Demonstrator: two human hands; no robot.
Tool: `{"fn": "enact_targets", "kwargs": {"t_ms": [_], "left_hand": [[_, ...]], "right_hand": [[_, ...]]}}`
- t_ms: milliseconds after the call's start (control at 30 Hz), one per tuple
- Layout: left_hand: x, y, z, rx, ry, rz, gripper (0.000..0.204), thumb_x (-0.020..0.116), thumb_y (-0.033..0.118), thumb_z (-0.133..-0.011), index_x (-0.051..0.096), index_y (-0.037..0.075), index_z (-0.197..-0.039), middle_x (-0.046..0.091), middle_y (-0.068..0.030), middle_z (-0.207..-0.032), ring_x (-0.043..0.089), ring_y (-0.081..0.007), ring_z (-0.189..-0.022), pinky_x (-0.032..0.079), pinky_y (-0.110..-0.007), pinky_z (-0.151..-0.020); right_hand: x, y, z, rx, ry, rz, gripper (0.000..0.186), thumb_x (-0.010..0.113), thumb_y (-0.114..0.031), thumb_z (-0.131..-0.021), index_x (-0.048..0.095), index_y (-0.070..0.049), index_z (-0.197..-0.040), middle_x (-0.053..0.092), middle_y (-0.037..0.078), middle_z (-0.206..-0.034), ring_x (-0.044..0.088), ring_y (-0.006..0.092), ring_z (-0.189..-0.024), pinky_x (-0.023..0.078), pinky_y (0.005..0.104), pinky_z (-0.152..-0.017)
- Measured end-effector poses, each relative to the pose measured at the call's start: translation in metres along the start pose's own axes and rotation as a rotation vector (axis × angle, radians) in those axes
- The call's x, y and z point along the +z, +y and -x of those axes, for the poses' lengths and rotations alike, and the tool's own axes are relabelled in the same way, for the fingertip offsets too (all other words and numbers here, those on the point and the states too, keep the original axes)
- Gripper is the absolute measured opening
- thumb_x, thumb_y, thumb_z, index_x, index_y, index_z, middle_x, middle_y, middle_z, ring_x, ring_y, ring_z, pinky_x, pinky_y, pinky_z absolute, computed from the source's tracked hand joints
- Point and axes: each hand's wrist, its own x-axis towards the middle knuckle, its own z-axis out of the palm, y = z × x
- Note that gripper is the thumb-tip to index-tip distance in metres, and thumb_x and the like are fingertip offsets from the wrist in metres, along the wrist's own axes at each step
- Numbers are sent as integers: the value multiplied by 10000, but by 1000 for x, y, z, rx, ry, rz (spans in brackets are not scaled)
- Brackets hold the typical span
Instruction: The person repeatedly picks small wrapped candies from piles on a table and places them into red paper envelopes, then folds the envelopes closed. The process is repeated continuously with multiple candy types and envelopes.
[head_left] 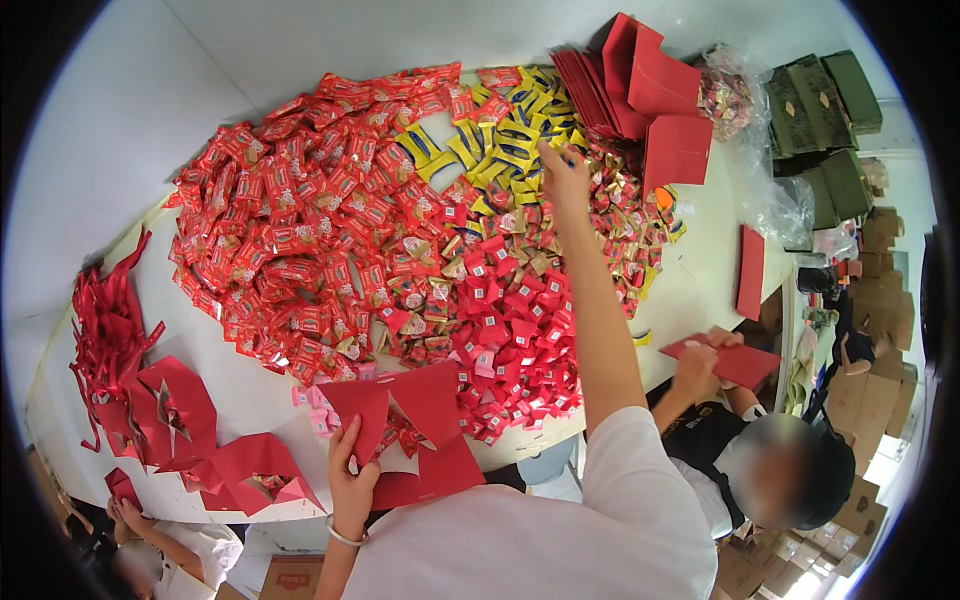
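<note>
My left hand (352, 485) grips the side of an open red cardboard box (440, 415) at the table's near edge. Several red-wrapped candies (405, 437) show through the box's opening. My right arm stretches far across the table, and my right hand (566, 182) is at the pile of yellow and blue candy packets (515, 145). Its fingers are curled together; what they hold, if anything, I cannot make out. Left of it spreads a large heap of red snack packets (290, 220). Nearer me lie pink-red wrapped candies (515, 335).
Stacked red cardboard boxes (665, 85) stand at the far right. Red ribbons (110, 310) and filled open boxes (180, 410) lie left. At right a co-worker's hands (695, 370) hold a red box (745, 365); another person's hands (125, 515) show lower left. Cartons (865, 400) are stacked beyond.
</note>
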Motion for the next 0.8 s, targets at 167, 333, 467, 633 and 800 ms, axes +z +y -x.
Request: {"fn": "enact_targets", "kwargs": {"t_ms": [167,333,467,633,800], "left_hand": [[7,-4,-1,-12,-28,-42,582,492,-47,-662,499,36,-1237,403,-157,-1250,420,-233,-1155,378,-287,-916],[10,-2,0,26,-7,-112,584,496,-41,-651,504,38,-1230,412,-162,-1245,408,-254,-1169,359,-292,-935],[4,-5,3,24,35,-80,587,486,-42,-649,503,38,-1230,418,-148,-1237,416,-250,-1153,361,-285,-928],[4,-3,0,7,37,-35,590,478,-45,-654,498,42,-1237,418,-126,-1233,443,-209,-1083,383,-261,-871],[5,2,-5,69,85,-85,577,498,-35,-666,502,48,-1237,456,-105,-1181,472,-170,-985,394,-242,-814]], "right_hand": [[-43,40,22,-444,-238,892,199,633,-111,-733,606,-62,-924,516,90,-707,559,256,-675,452,358,-626],[-11,44,45,-689,-543,1308,521,581,60,-611,525,-97,-1105,467,149,-999,532,328,-897,449,411,-756],[-5,20,47,-507,-555,1067,440,614,20,-637,508,-95,-1049,465,128,-1015,540,334,-905,458,374,-756],[9,29,17,-506,-362,986,326,653,-120,-697,479,-72,-968,576,121,-893,560,312,-893,450,371,-753],[15,32,23,-591,-215,1059,355,651,-85,-667,455,-57,-962,575,114,-887,570,270,-812,457,364,-666]]}}
